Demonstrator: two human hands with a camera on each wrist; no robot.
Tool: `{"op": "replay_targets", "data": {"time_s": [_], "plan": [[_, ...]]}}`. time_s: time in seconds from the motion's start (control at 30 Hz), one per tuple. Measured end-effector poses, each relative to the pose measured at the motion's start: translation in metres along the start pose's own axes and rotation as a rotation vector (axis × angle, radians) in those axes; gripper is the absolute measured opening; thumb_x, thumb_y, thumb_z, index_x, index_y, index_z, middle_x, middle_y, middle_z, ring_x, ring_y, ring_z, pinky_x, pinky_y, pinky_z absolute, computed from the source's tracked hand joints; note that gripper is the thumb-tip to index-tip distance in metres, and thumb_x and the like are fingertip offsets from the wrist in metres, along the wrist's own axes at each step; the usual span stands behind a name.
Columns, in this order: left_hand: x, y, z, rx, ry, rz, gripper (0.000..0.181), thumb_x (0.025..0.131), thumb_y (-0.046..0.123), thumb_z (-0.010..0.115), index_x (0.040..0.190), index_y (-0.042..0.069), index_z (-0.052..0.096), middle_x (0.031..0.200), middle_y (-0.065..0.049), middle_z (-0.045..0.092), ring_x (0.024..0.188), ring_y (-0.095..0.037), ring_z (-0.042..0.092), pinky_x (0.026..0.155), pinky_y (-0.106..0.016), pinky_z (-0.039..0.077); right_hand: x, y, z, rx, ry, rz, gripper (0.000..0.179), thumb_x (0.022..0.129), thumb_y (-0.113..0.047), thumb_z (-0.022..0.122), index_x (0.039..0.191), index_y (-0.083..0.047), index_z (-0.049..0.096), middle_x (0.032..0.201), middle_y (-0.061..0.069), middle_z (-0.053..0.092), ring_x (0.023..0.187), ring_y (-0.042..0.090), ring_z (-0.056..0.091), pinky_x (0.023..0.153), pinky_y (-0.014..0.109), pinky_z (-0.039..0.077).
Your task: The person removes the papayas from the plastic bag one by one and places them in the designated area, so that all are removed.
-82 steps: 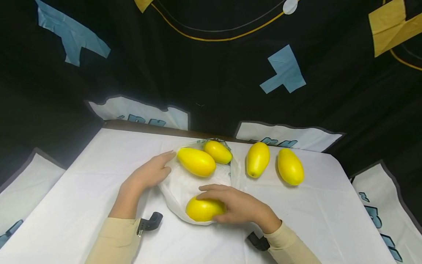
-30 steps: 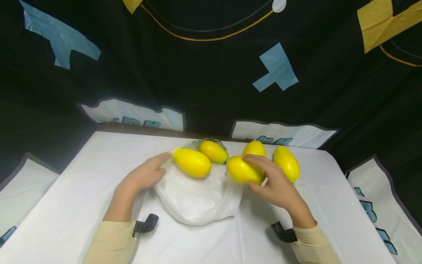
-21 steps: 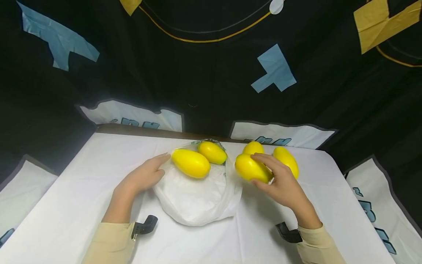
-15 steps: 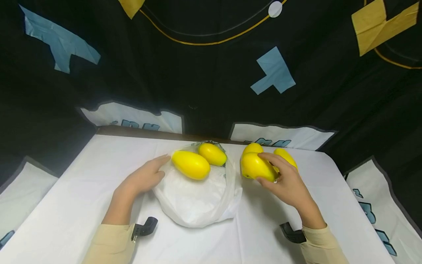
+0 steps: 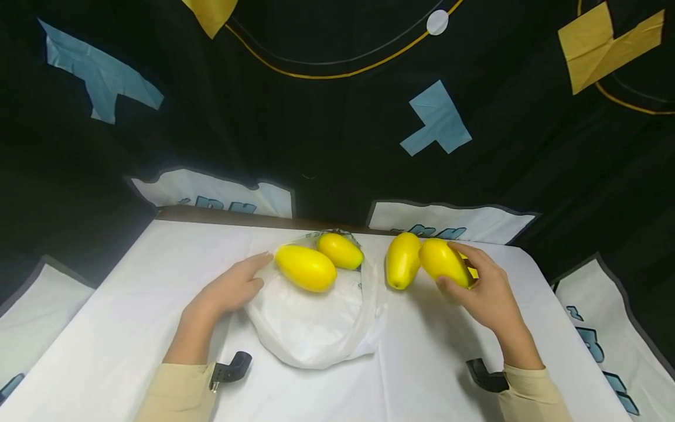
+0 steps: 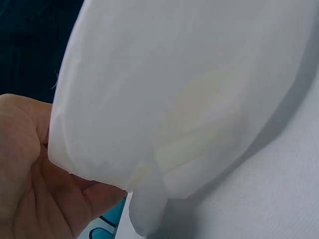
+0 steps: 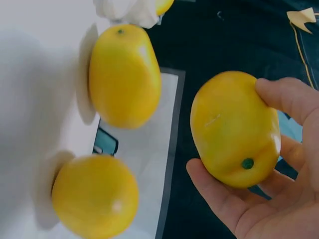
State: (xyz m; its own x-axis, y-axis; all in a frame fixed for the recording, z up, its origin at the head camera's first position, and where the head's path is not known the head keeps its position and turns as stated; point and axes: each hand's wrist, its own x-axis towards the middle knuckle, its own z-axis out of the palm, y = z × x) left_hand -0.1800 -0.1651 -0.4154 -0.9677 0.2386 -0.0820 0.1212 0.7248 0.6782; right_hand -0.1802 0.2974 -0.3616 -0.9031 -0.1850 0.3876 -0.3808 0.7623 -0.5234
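My right hand point(image 5: 490, 296) grips a yellow mango point(image 5: 445, 262) over the right part of the table. In the right wrist view, thumb and fingers wrap this mango, its green stem spot showing. One mango point(image 5: 403, 261) lies on the cloth left of it; another mango point(image 7: 94, 196) is mostly hidden behind the hand in the head view. My left hand point(image 5: 224, 293) holds the left edge of a white plastic bag point(image 5: 311, 331), some fingers hidden behind the plastic. Two more mangoes, a larger one point(image 5: 306, 268) and a smaller one point(image 5: 340, 251), sit at the bag's far end.
A white cloth covers the table point(image 5: 422, 375). Behind its far edge hangs a dark curtain point(image 5: 316, 129) with blue and yellow patches. A black wrist mount point(image 5: 232, 367) sticks out from the left cuff, another mount point(image 5: 487, 376) from the right.
My right hand has lifted a mango from the bag's near end and carried it right, past one table mango, towards the other. The left hand stays at the bag's edge.
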Motion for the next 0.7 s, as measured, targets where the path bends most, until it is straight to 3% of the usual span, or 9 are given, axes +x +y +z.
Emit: {"op": "replay_targets", "data": {"time_s": [0.1, 0.2, 0.5, 0.7], "plan": [[0.0, 0.0, 0.0, 0.006, 0.0, 0.0, 0.055, 0.096, 0.01, 0.044, 0.15, 0.002, 0.035, 0.154, -0.019, 0.032, 0.143, -0.041, 0.024, 0.115, -0.057, 0.019, 0.0, 0.008, -0.003, -0.016, 0.043, 0.028, 0.063, 0.082, -0.02, 0.078, 0.139, -0.017, 0.053, 0.135, 0.007, 0.055, 0.108, 0.029, 0.056, 0.087, 0.05, 0.055], [0.0, 0.0, 0.001, 0.015, -0.002, -0.004, 0.055, 0.095, 0.01, 0.044, 0.15, 0.002, 0.035, 0.154, -0.019, 0.032, 0.143, -0.041, 0.023, 0.115, -0.058, 0.019, -0.001, 0.014, -0.005, -0.031, 0.072, 0.078, 0.062, 0.084, -0.021, 0.077, 0.14, -0.012, 0.052, 0.136, 0.013, 0.054, 0.111, 0.037, 0.055, 0.091, 0.059, 0.05], [0.001, -0.001, 0.003, 0.036, 0.002, 0.009, 0.055, 0.095, 0.009, 0.043, 0.149, 0.001, 0.036, 0.154, -0.02, 0.031, 0.142, -0.041, 0.024, 0.116, -0.057, 0.019, 0.0, 0.033, -0.012, -0.035, 0.133, 0.258, 0.063, 0.087, -0.022, 0.072, 0.143, -0.008, 0.046, 0.139, 0.019, 0.049, 0.115, 0.042, 0.05, 0.095, 0.06, 0.047], [0.002, 0.0, 0.003, 0.044, 0.006, 0.016, 0.055, 0.095, 0.008, 0.043, 0.149, 0.0, 0.036, 0.154, -0.02, 0.032, 0.142, -0.041, 0.025, 0.115, -0.057, 0.02, 0.002, 0.053, -0.015, -0.037, 0.147, 0.374, 0.065, 0.09, -0.026, 0.068, 0.146, -0.008, 0.042, 0.141, 0.021, 0.047, 0.112, 0.044, 0.052, 0.092, 0.061, 0.048]]}}
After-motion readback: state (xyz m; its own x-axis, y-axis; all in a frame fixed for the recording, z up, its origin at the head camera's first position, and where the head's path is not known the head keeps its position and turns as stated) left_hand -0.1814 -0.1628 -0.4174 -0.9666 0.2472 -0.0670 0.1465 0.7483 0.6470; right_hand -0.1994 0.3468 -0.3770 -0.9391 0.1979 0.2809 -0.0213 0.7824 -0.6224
